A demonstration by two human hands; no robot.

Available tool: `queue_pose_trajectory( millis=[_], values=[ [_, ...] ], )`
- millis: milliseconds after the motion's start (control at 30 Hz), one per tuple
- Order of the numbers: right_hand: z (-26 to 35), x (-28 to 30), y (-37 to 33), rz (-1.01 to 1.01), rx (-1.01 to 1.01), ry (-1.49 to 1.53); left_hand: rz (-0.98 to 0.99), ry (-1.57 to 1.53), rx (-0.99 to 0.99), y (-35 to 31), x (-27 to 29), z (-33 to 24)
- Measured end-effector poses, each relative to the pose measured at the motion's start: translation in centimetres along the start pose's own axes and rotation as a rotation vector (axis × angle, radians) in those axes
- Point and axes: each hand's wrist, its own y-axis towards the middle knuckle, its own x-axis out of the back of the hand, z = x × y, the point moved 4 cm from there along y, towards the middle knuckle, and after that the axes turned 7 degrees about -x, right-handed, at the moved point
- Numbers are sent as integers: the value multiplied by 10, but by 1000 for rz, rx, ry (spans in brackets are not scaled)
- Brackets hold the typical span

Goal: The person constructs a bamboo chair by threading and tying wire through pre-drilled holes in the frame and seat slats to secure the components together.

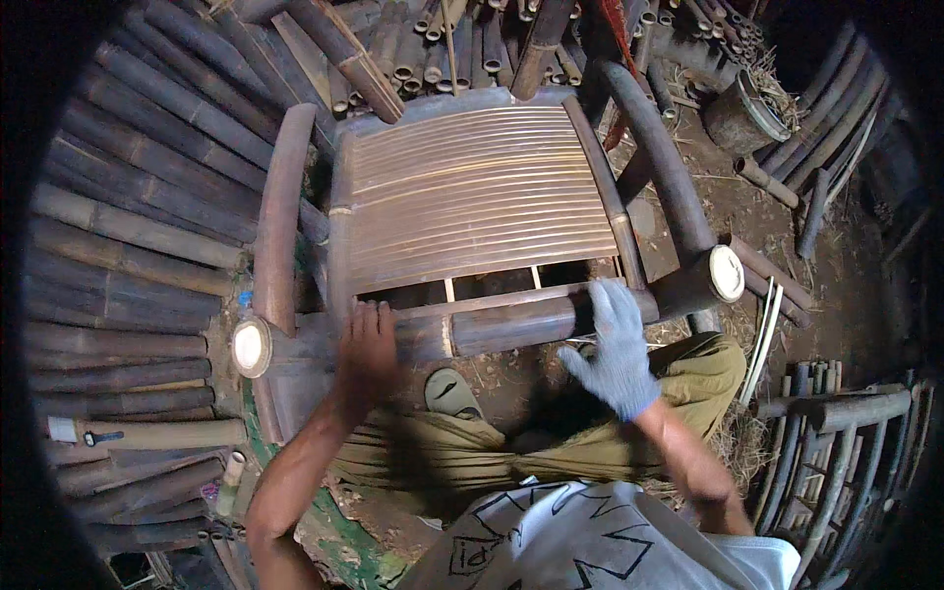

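Observation:
A dark bamboo chair frame (688, 216) stands in front of me, with its seat of narrow bamboo slats (472, 197) inside side rails. Between the slats and the thick front rail (511, 326) runs an open gap, crossed by two pale strips. My left hand (370, 344), bare, lies over the front rail at its left end, fingers stretched toward the seat. Toward the rail's right end rests my right hand (619, 354) in a grey knit glove, fingers laid over the rail and thumb spread. No tool shows in either hand.
Thick dark bamboo poles (128, 256) are stacked along the left, with a small knife-like tool (103, 437) on one. Cut bamboo tubes (433, 59) lie behind the chair. A bucket (744, 116) sits at the far right, and another bamboo frame (836, 442) at the near right.

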Motion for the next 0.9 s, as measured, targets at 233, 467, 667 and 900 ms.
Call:
queue_pose_trajectory(
  millis=[233, 467, 667, 900],
  values=[
    [-24, -77, -60, 215, -675, 1033, 32, -283, -389, 53, 1, -105],
    [30, 28, -79, 259, -160, 484, 126, -663, -803, 65, 15, -179],
    [-2, 216, -68, -570, -199, 120, -677, -635, -225, 81, 79, -143],
    [-10, 120, 34, -326, -72, -174, -135, -550, 203, 110, -16, -50]
  ],
)
